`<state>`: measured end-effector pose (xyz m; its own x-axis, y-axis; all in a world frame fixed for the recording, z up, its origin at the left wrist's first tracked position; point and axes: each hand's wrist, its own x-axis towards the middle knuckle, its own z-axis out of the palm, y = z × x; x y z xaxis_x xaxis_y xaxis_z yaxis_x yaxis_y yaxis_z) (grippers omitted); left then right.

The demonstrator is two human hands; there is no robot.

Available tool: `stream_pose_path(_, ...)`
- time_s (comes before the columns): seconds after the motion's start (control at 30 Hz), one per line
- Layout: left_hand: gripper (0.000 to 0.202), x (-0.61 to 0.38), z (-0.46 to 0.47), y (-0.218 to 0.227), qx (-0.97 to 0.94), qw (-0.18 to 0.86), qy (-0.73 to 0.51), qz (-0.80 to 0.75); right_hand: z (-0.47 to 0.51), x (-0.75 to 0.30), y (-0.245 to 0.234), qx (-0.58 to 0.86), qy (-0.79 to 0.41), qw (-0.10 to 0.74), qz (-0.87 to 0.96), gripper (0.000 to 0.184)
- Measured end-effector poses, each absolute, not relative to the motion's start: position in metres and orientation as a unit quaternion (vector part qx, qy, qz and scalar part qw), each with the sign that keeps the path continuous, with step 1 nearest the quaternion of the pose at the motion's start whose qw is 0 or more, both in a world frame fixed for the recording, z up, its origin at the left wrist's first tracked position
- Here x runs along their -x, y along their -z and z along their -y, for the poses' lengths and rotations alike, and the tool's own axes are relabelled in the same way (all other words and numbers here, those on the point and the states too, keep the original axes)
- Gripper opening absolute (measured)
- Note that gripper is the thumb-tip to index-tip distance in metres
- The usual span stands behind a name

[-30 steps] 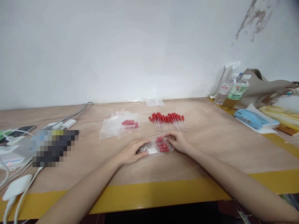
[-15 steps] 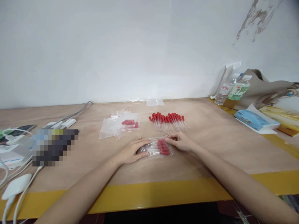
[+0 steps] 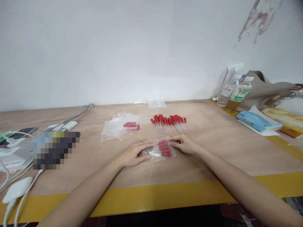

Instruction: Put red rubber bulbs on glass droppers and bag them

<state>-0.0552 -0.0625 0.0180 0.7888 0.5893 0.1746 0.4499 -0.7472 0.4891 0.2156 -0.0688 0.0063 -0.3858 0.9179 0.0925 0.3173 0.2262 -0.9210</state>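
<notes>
A small clear plastic bag (image 3: 159, 150) with several red-capped droppers inside lies on the wooden table (image 3: 213, 151) in front of me. My left hand (image 3: 134, 153) lies on the bag's left end, fingers curled onto it. My right hand (image 3: 183, 144) pinches the bag's right edge. Just behind the bag, a row of loose red-capped droppers (image 3: 170, 123) is spread on the table. To the left of that row lies a pile of clear bags (image 3: 121, 126), one holding red-capped droppers.
More clear bags (image 3: 156, 103) lie by the wall. Cables, chargers and a blurred patch (image 3: 55, 148) fill the left side. Two bottles (image 3: 236, 90), a beige bag and a blue packet (image 3: 258, 121) stand at the right. A yellow strip (image 3: 151, 198) marks the near edge.
My right hand has slid a little along the bag's right edge; my left hand stays on the bag. The bag has barely shifted.
</notes>
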Motion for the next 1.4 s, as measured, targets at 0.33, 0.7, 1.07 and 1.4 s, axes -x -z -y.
stream_pose_path(0.33,0.047,0.055,0.064,-0.022,-0.924,0.22,-0.142,-0.279,0.077,-0.205,-0.016,0.553,-0.512,0.304,0.583,0.036)
stream_pose_path(0.7,0.038,0.061,0.06,-0.027,-0.805,0.338,-0.296,-0.388,0.082,-0.205,-0.013,0.352,-0.702,0.411,0.463,0.03)
stream_pose_path(1.07,0.026,0.017,0.121,-0.037,-0.286,0.758,-0.414,-0.415,0.086,-0.185,-0.006,0.326,-0.727,0.396,0.457,0.039)
stream_pose_path(1.4,0.02,0.006,0.072,-0.027,-0.35,0.586,-0.565,-0.464,0.089,-0.19,-0.007,0.436,-0.649,0.381,0.494,0.034)
